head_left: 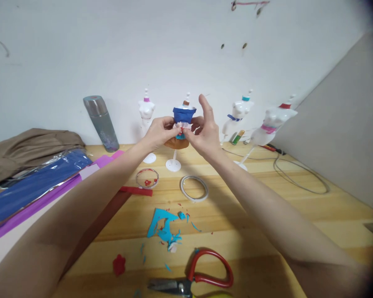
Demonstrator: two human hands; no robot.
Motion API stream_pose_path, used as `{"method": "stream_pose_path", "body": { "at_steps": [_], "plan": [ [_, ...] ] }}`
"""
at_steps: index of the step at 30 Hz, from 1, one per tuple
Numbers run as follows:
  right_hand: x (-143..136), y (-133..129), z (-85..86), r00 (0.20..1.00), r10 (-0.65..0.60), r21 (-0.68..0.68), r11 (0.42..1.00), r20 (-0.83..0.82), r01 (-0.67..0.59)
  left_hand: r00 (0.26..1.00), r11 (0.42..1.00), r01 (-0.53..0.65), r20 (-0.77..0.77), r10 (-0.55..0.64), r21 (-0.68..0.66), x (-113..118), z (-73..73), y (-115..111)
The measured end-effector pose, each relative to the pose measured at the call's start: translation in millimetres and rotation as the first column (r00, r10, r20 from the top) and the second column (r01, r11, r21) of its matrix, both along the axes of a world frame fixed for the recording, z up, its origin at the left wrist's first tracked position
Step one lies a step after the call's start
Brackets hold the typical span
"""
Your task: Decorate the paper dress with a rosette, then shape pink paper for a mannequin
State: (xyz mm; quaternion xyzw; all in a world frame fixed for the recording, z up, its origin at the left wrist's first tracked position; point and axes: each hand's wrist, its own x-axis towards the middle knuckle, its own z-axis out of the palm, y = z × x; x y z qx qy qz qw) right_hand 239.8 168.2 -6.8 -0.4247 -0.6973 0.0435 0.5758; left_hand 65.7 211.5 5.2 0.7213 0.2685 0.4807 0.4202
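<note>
Both my hands at the waist of a dressed miniature mannequin.
From the left: brown cloth (34, 145), a metal-topped flask (102, 124) against the wall, a red flower cutout (119, 265), a pink-collared mannequin (146, 109), then a ring (137, 184) around red bits. My left hand (161, 131) is clamped, thumb in front, on the waist of the dressed mannequin (184, 115), which stands on the wooden table (251, 215) behind turquoise scraps (164, 234) and a white ring (182, 191). Red-handled scissors (188, 283) lie nearest me. My right hand (207, 134) clamps the waist's other side, index finger raised. Farther right stand a teal-collared mannequin (240, 109) and a red-collared mannequin (275, 118).
</note>
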Motion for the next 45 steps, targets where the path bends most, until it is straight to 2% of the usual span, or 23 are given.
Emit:
{"method": "stream_pose_path", "body": {
  "at_steps": [9,18,23,30,37,45],
  "plan": [
    [1,-2,1.6,1.000,-0.017,-0.050,0.999,0.013,0.017,0.999,0.997,0.040,-0.001,-0.040,-0.066,-3,1.3,-5],
    [4,-6,0.7,1.000,0.006,-0.080,0.997,0.000,-0.006,0.980,0.981,0.191,0.069,-0.189,-0.036,-11,0.5,-6],
    [5,-4,-0.8,1.000,-0.010,-0.067,0.998,0.007,0.011,0.983,0.984,0.160,0.075,-0.166,0.074,-9,-1.5,-3],
    [5,-7,-0.6,0.999,-0.033,-0.077,0.997,0.008,0.033,0.994,0.995,0.101,0.048,-0.100,-0.013,-4,-5.0,-5],
    [6,-10,-0.3,0.999,0.031,-0.070,0.997,-0.012,-0.031,0.992,0.994,0.107,0.062,-0.105,-0.017,-4,-4.3,-5],
    [2,-4,-0.4,1.000,-0.009,-0.029,1.000,0.007,0.009,0.994,0.995,0.099,0.050,-0.098,-0.024,-5,-1.7,-8]
  ]
}}
